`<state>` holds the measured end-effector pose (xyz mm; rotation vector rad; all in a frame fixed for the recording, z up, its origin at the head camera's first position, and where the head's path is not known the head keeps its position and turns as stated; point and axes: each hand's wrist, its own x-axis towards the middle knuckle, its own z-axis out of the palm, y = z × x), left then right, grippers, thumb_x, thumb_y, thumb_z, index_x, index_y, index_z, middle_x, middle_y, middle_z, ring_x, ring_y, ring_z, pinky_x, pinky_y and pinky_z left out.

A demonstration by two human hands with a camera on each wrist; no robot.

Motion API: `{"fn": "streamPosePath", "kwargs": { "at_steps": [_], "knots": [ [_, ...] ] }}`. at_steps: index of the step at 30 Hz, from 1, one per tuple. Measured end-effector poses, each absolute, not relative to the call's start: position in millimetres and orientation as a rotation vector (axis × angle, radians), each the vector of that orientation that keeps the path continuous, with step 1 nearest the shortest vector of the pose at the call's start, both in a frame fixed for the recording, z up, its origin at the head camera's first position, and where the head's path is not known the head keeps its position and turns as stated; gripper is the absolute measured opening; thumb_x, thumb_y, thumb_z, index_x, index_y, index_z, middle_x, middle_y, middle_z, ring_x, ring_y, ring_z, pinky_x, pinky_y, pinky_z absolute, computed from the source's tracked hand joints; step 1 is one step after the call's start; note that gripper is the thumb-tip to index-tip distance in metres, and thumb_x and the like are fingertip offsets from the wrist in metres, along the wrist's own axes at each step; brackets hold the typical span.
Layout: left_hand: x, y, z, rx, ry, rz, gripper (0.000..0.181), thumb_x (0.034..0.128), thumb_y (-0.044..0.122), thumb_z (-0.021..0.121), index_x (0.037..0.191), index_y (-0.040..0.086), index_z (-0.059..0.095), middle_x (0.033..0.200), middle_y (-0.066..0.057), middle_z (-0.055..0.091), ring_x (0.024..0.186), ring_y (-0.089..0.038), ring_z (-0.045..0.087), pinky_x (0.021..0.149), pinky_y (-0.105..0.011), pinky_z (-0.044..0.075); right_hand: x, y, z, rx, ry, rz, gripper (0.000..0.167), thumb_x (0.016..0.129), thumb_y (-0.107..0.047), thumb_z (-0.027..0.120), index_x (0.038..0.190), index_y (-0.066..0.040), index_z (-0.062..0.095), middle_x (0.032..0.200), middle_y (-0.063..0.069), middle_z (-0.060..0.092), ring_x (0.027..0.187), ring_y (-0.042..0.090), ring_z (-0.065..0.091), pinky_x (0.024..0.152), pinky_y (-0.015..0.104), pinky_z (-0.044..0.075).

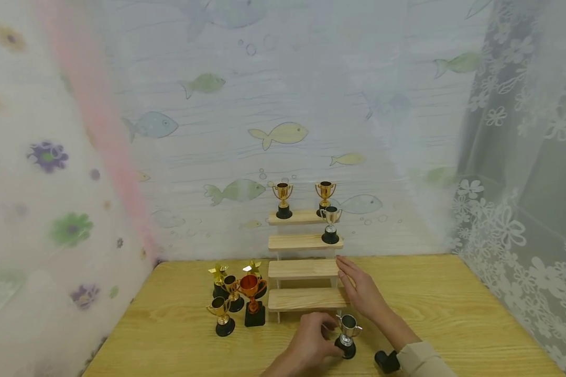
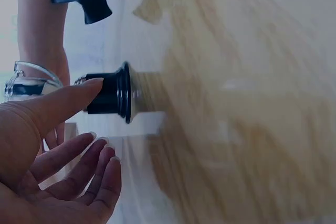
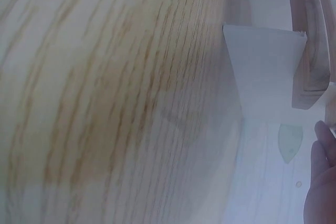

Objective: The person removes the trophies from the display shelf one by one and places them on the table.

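Note:
A silver trophy cup (image 1: 348,325) with a black base stands on the table before the stepped wooden stand (image 1: 302,299). My left hand (image 1: 307,341) is just left of it. In the left wrist view the thumb of my left hand (image 2: 23,182) lies at the black base (image 2: 109,94), while the other fingers are bent loosely, apart from it. My right hand (image 1: 365,296) has extended fingers at the stand's right edge, by the second step from the bottom. The right wrist view shows part of my right hand (image 3: 323,187) beside the stand's board (image 3: 311,77).
Two gold cups (image 1: 282,195) stand on the top step, and another silver cup (image 1: 330,218) on the step below. Left of the stand are several trophies, including a red-orange cup (image 1: 250,285) and star-topped ones (image 1: 218,273). A black object (image 1: 387,361) is by the right sleeve.

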<state>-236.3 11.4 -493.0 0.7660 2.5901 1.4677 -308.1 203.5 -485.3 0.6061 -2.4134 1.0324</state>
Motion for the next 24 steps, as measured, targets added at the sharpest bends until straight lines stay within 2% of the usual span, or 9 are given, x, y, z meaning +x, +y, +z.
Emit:
{"fn": "streamPosePath", "kwargs": {
  "at_steps": [9,17,24],
  "knots": [
    [-237,-2,-485,0.757,2.589,1.458,0.039,0.0686,0.006,0.094,0.102,0.003,0.075,0.092,-0.001,0.071,0.081,-0.010,0.063,0.071,-0.023,0.052,-308,204,-485,0.613,-2.419,1.032,0.041,0.109,-0.016,0.050,0.142,0.009,0.054,0.150,0.023,0.051,0.138,0.042,0.048,0.109,0.058,0.040],
    [-235,-10,-477,0.745,2.588,1.505,0.034,0.0743,0.001,0.089,0.104,0.001,0.074,0.100,-0.009,0.073,0.092,-0.022,0.067,0.080,-0.033,0.056,-308,204,-486,0.602,-2.420,1.034,0.042,0.109,-0.017,0.050,0.142,0.008,0.054,0.151,0.021,0.051,0.139,0.042,0.047,0.110,0.058,0.038],
    [-237,-14,-469,0.732,2.648,1.487,0.030,0.0764,0.003,0.089,0.103,0.002,0.074,0.100,-0.006,0.073,0.091,-0.017,0.065,0.080,-0.031,0.054,-308,204,-485,0.592,-2.429,1.026,0.041,0.109,-0.016,0.051,0.142,0.008,0.055,0.152,0.019,0.051,0.139,0.040,0.047,0.111,0.056,0.038]
  ]
}}
